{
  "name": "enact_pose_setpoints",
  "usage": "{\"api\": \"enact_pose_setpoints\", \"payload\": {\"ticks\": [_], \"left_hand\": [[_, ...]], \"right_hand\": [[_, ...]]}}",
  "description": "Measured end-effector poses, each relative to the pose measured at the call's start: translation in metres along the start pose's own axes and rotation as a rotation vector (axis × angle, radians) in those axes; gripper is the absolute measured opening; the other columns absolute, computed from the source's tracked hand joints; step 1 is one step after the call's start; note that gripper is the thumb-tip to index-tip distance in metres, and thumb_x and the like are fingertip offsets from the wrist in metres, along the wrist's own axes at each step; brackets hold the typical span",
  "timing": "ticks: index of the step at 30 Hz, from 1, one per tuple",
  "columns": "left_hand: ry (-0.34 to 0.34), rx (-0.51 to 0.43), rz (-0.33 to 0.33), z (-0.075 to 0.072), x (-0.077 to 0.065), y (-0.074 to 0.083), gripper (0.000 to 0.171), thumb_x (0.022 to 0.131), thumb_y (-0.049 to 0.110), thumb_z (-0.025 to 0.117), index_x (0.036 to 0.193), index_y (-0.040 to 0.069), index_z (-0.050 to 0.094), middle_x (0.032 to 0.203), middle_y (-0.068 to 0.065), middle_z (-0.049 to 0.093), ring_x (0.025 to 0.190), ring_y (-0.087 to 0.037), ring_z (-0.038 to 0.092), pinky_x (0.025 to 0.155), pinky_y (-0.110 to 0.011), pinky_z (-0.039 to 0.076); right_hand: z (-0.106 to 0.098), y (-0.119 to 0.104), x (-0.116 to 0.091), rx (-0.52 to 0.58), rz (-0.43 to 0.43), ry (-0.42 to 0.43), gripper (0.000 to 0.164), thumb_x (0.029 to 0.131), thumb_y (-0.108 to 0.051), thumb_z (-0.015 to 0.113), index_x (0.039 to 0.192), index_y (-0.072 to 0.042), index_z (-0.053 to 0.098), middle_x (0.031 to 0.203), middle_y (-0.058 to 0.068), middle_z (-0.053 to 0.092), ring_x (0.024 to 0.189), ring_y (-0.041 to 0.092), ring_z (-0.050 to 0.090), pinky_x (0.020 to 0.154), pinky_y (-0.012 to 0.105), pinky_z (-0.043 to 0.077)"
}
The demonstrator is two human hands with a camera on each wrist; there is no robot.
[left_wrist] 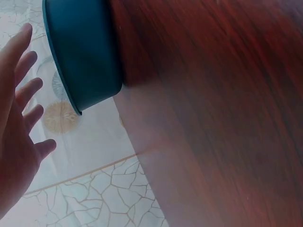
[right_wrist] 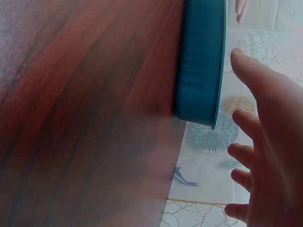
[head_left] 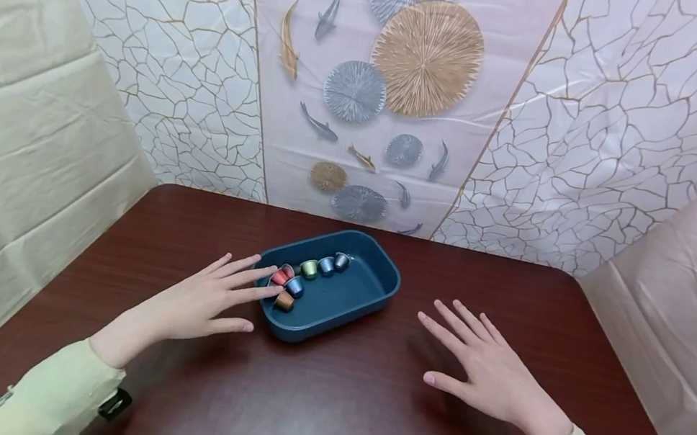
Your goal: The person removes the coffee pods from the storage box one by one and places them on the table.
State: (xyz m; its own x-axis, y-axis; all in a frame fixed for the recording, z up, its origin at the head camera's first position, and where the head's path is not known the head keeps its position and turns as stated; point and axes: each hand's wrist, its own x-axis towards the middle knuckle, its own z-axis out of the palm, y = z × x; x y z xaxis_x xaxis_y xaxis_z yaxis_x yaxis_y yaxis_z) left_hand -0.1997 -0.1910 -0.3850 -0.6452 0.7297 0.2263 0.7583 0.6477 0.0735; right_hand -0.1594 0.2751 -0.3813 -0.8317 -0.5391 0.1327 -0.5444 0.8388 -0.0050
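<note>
A dark teal tray (head_left: 363,312) with rounded corners stands on the table; in both wrist views its outer side shows. Several coffee capsules lie along its left and back part: a red one (head_left: 279,277), a brown one (head_left: 284,301), a blue one (head_left: 295,286), a green one (head_left: 309,268), another blue one (head_left: 326,265) and a dark one (head_left: 341,261). My left hand (head_left: 207,302) hovers with fingers spread at the tray's left end, fingertips over its rim and holding nothing. Apart from the tray, to its right, my right hand (head_left: 483,368) is held above the table, fingers spread.
The dark red-brown wooden table (head_left: 324,418) reaches back to a patterned cloth wall (head_left: 208,84) with fish and round motifs. Beige cloth (head_left: 19,133) hangs at the left side, and similar cloth (head_left: 686,288) at the right.
</note>
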Motion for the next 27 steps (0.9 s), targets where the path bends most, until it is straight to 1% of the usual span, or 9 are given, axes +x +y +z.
{"api": "enact_pose_setpoints", "payload": {"ticks": [7,10,14,17,19,24,27], "left_hand": [[0.000,-0.079,-0.022,0.000,0.009,-0.006,0.062,0.093,0.043,0.066,0.149,0.028,0.046,0.158,-0.004,0.041,0.149,-0.035,0.032,0.118,-0.062,0.026],[-0.003,-0.134,-0.054,0.000,0.012,-0.008,0.059,0.094,0.040,0.066,0.148,0.025,0.047,0.158,-0.004,0.041,0.150,-0.036,0.030,0.119,-0.059,0.027],[-0.020,-0.196,-0.125,0.000,0.014,-0.011,0.058,0.095,0.042,0.063,0.148,0.025,0.047,0.160,-0.004,0.038,0.151,-0.035,0.028,0.117,-0.058,0.032],[-0.029,-0.214,-0.162,0.001,0.016,-0.013,0.060,0.095,0.041,0.064,0.150,0.027,0.044,0.160,-0.005,0.036,0.150,-0.033,0.029,0.115,-0.057,0.037],[-0.026,-0.218,-0.170,0.001,0.016,-0.015,0.062,0.095,0.041,0.064,0.151,0.027,0.042,0.161,-0.005,0.034,0.149,-0.032,0.031,0.114,-0.056,0.039],[0.000,-0.229,-0.191,0.004,0.018,-0.018,0.064,0.096,0.042,0.063,0.152,0.023,0.040,0.161,-0.007,0.032,0.147,-0.031,0.034,0.112,-0.054,0.041],[0.003,-0.260,-0.229,0.006,0.020,-0.020,0.066,0.095,0.041,0.063,0.153,0.021,0.038,0.161,-0.008,0.031,0.146,-0.031,0.035,0.112,-0.055,0.042]], "right_hand": [[-0.005,0.003,0.004,-0.015,0.000,-0.011,0.081,0.086,-0.063,0.064,0.155,-0.039,0.028,0.165,-0.002,0.025,0.153,0.033,0.021,0.117,0.062,0.023],[-0.008,0.004,0.005,-0.021,0.000,-0.008,0.081,0.087,-0.064,0.062,0.155,-0.039,0.027,0.165,-0.002,0.025,0.153,0.033,0.021,0.117,0.061,0.023],[-0.010,0.004,0.006,-0.021,0.000,-0.006,0.081,0.087,-0.066,0.060,0.156,-0.039,0.026,0.165,-0.001,0.026,0.153,0.032,0.021,0.117,0.060,0.023],[-0.012,0.004,0.006,-0.020,0.004,-0.003,0.081,0.088,-0.064,0.061,0.156,-0.037,0.027,0.165,-0.001,0.027,0.153,0.032,0.021,0.117,0.059,0.024],[-0.014,0.004,0.006,-0.021,0.007,0.000,0.081,0.087,-0.063,0.062,0.156,-0.036,0.028,0.165,-0.001,0.027,0.153,0.032,0.021,0.117,0.058,0.024],[-0.017,0.005,0.007,-0.014,0.012,0.003,0.081,0.087,-0.065,0.061,0.156,-0.035,0.029,0.164,0.000,0.028,0.153,0.032,0.022,0.118,0.058,0.024],[-0.019,0.005,0.007,-0.004,0.017,0.001,0.081,0.087,-0.065,0.061,0.156,-0.035,0.028,0.164,0.001,0.029,0.152,0.032,0.023,0.118,0.059,0.024]]}}
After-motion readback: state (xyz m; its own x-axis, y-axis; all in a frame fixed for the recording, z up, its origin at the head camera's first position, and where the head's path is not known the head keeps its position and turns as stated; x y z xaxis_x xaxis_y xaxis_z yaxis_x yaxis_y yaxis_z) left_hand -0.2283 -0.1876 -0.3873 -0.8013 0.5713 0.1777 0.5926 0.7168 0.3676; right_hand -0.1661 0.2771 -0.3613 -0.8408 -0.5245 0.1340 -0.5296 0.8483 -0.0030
